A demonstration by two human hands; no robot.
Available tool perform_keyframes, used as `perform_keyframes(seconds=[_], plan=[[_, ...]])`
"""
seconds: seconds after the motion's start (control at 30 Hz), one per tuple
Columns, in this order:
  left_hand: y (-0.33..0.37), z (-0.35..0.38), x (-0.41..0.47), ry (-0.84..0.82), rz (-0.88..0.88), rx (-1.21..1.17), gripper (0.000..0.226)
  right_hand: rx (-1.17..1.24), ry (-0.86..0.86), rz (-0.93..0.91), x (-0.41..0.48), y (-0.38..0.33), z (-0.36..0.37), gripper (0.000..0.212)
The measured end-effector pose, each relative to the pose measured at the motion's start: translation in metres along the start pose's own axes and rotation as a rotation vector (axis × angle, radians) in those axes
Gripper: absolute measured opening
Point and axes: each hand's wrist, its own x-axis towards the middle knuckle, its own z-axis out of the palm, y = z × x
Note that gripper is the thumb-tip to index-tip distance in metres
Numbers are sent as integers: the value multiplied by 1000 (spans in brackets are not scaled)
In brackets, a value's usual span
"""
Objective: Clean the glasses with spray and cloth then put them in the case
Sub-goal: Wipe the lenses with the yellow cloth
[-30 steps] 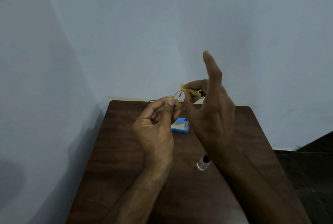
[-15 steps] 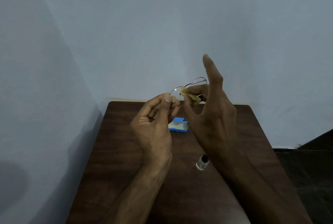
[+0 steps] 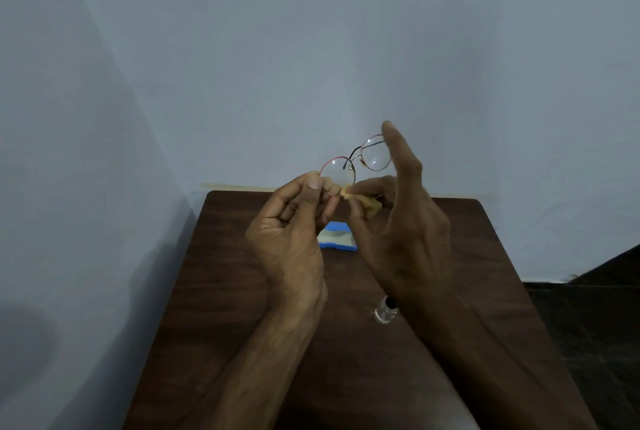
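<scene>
Thin round wire-rimmed glasses (image 3: pixel 356 161) with a reddish frame are held up above the table, both lenses showing. My left hand (image 3: pixel 294 232) pinches the rim of the left lens between thumb and fingers. My right hand (image 3: pixel 398 221) pinches a small yellow cloth (image 3: pixel 367 202) against the lower edge of that same lens, with its index finger pointing straight up past the right lens. A blue glasses case (image 3: pixel 337 237) lies on the table behind my hands, partly hidden. A small clear spray bottle (image 3: pixel 384 312) with a black top stands by my right wrist.
The dark wooden table (image 3: pixel 214 291) stands in a corner, with pale walls to the left and behind. Dark floor lies beyond the table's right edge.
The glasses have been raised and turned so both lenses now show. The cloth has slid from the top of the left lens to its lower edge.
</scene>
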Motion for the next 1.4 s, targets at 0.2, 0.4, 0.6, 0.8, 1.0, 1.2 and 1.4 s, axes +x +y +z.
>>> perform_keyframes(seconds=[0.2, 0.4, 0.6, 0.8, 1.0, 1.2, 1.4], plan=[[-2, 1, 1, 13, -16, 1, 21, 38, -21, -23, 2, -9, 1, 100], [-3, -1, 0, 11, 1, 8, 20, 65, -44, -42, 8, -13, 4, 102], [-4, -5, -3, -19, 80, 132, 18, 65, -9, -42, 16, -19, 6, 100], [-2, -6, -2, -31, 116, 174, 17, 74, -16, -46, 19, -18, 6, 101], [3, -8, 8, -17, 67, 103, 22, 231, 144, 87, 26, -12, -15, 92], [14, -10, 24, -5, 60, 106, 12, 117, 185, 11, 22, -9, -26, 86], [17, -6, 22, -55, 67, 133, 12, -33, 170, 16, 37, -4, -18, 94]])
